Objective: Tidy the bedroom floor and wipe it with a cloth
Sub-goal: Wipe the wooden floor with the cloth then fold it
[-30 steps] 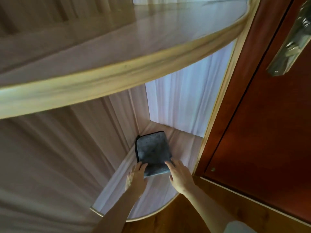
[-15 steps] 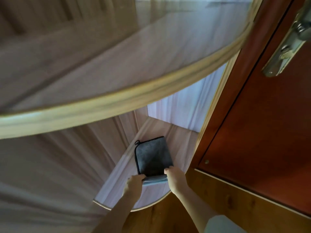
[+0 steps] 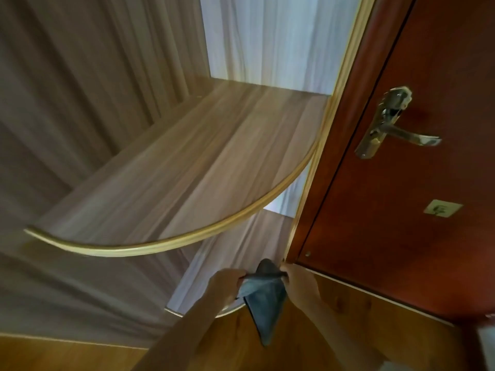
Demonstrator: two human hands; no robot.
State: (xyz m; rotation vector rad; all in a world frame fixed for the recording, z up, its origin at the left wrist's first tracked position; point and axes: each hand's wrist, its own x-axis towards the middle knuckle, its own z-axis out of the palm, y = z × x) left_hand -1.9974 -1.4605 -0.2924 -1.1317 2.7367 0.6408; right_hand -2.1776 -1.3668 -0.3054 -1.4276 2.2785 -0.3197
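both hands pinch the grey cloth (image 3: 263, 298) by its top edge, left hand (image 3: 223, 286) and right hand (image 3: 302, 286), so it hangs over the lower shelf's (image 3: 227, 263) front rim.

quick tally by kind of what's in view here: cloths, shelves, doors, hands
Folded grey microfibre cloth, held by both hands: 1
Rounded pale wood shelves, upper and lower: 2
Reddish-brown wooden door with metal lever handle: 1
Hands, left hand and right hand: 2
Total: 6
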